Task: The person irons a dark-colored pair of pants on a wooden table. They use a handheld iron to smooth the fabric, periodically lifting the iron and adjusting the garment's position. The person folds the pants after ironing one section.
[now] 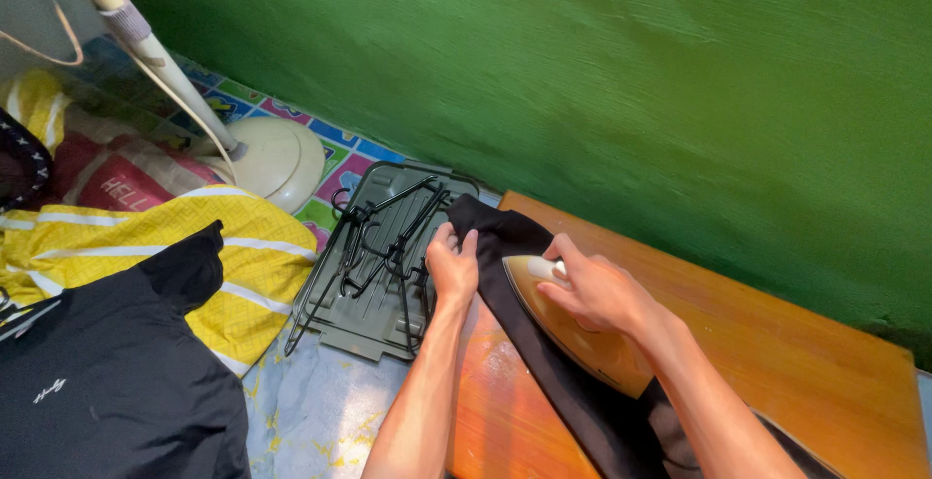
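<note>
Far left: black jacket-like garment (107,382) spread over a yellow cloth with pale stripes (243,265), both lying on the floor.
Upper left: cream round fan base (282,159) with its slanted pole, standing on a colourful patterned floor mat (340,154).
Left of centre: grey-green ridged plastic tray (374,329) on the floor, loaded with a tangle of black wire hangers (374,246), just beside the worktop's left end.
Centre: left hand (453,265), fingers bent, pressing down on and pinching the end of a long black fabric strip (544,363) at the corner of the worktop.
Right of centre: right hand (594,293) closed around the white handle of a gold-toned metal clothes iron (573,329), with the iron's point facing the left hand and its soleplate resting on the black strip.
Right: orange-brown wooden worktop (777,343), carrying strip and iron, set against a green painted wall (631,81).
</note>
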